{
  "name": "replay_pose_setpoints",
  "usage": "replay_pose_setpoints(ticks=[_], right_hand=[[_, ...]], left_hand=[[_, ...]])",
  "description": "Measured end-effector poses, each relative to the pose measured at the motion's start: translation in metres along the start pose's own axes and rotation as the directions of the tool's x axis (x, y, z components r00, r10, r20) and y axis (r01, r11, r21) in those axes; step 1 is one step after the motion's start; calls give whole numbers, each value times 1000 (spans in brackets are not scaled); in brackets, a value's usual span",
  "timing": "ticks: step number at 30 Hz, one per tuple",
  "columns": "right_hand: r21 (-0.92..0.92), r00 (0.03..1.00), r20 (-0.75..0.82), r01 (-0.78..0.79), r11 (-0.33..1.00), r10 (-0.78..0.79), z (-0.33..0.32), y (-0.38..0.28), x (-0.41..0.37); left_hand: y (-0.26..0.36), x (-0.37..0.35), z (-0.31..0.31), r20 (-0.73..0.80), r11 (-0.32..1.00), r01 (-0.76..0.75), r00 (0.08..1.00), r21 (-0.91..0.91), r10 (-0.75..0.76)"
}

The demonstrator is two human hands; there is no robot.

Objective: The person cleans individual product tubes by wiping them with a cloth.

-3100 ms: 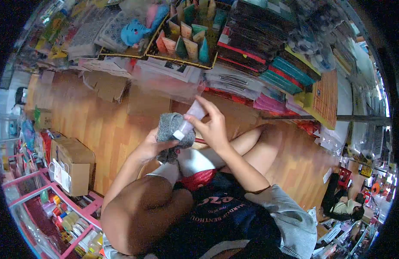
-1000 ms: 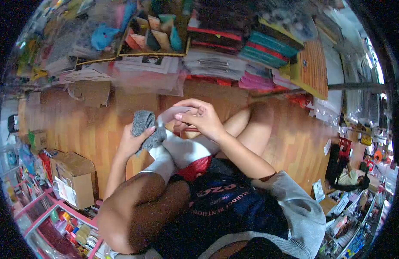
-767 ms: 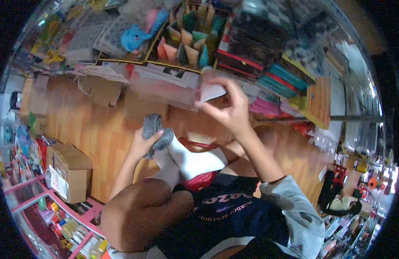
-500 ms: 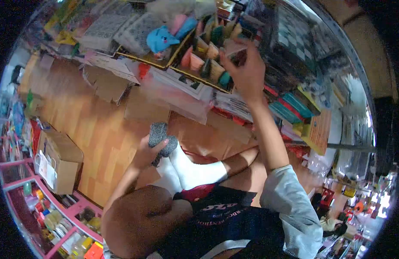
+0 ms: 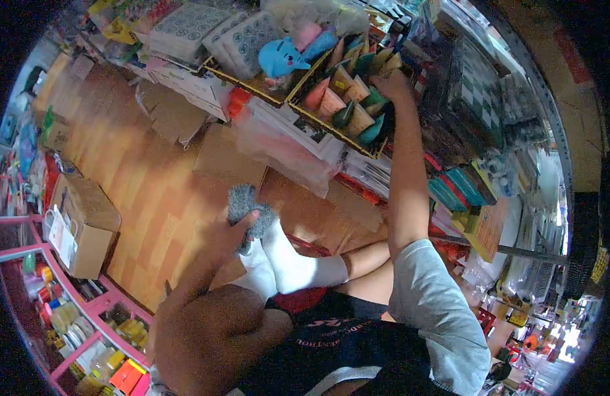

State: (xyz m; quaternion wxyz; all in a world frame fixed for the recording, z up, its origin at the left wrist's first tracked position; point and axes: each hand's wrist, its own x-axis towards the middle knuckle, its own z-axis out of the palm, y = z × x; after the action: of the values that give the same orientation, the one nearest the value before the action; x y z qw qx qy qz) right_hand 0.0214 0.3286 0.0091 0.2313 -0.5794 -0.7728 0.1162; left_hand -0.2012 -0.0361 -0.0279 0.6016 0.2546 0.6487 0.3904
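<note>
My left hand [image 5: 229,237] is closed around a fuzzy grey cloth [image 5: 247,206], held above my white socks [image 5: 291,261]. My right arm is stretched out to a dark divided box [image 5: 331,127] on the shelf. Several upright cone-shaped packets in pink, peach, green and teal, such as a peach packet [image 5: 331,103], fill that box. At its right side, my right hand [image 5: 392,84] reaches down among the packets with bent fingers. The fingertips are partly hidden there, and what they hold cannot be made out.
A blue toy animal [image 5: 278,58] lies in the tray left of the packets. Further right stand a green-and-white checkered board [image 5: 480,99] and stacked teal books [image 5: 453,191]. On the wooden floor [image 5: 150,218] sits a cardboard box [image 5: 87,224], beside a pink rack [image 5: 103,303].
My right hand has gone from above the packets down to the right side of their box. The view has shifted slightly. My left hand keeps the grey cloth.
</note>
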Motion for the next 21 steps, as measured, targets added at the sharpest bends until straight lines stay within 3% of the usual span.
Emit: replay_pose_setpoints(ticks=[2,5,9,11,13,14,16,21], right_hand=[[7,999,-11,35,999,-35,0,0,-5],[182,995,-84,-39,982,55,-18,-27,-21],[173,989,-144,-20,985,45,-28,-31,-13],[170,986,-159,-15,985,42,-28,-29,-4],[-100,981,-174,65,993,-81,-20,-20,22],[-98,981,-176,64,993,-81,-16,-18,36],[-460,998,40,65,886,-53,-14,-24,52],[-536,986,163,119,836,-36,-8,-27,59]], left_hand=[[1,0,1,-51,998,33,998,-61,-36],[-4,2,2,-86,997,-16,996,-72,10],[-13,7,-3,-119,993,-107,988,-57,100],[-17,11,-3,-207,987,-159,967,-21,152],[-5,4,2,-207,985,-162,967,-63,146],[1,2,3,-205,981,-162,969,-107,138],[4,0,0,-182,989,-122,978,-80,106],[0,1,-9,-190,982,-146,974,-118,122]])
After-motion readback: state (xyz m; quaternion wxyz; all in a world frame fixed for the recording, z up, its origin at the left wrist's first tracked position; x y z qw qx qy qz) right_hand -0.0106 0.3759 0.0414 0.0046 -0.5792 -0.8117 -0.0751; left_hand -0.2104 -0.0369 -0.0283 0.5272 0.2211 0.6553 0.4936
